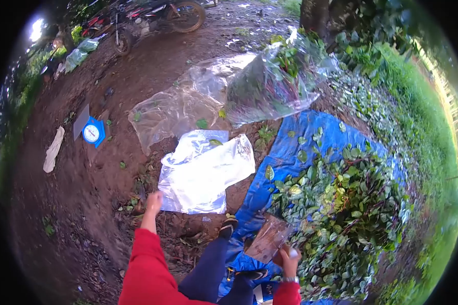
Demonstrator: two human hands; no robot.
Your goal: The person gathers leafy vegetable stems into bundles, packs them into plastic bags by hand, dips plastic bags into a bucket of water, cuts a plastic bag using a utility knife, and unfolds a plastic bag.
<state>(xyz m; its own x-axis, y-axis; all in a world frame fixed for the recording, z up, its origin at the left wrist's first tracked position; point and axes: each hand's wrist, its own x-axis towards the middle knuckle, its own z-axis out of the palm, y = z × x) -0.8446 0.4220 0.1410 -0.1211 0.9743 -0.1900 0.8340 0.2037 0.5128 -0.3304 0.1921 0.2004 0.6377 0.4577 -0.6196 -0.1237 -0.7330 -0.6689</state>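
My left hand (154, 201) is closed at the lower left edge of a shiny plastic bag (201, 173), which lies flat and partly folded on the soil. My right hand (290, 262) is curled at the near right end of a worn wooden board (265, 239). Something small and pale shows at its fingers, but I cannot make out what it is. Beside that hand, a big heap of green leafy stems (336, 218) covers much of a blue tarp (254, 203). Both sleeves are red, and my feet are at the tarp's edge.
Beyond the flat bag stands a large clear bag (269, 86) filled with leafy stems, with another loose plastic sheet (173, 109) beside it. A blue dial scale (92, 131) sits on the soil at left. Motorbikes (158, 20) and a tree trunk (314, 15) are at the back.
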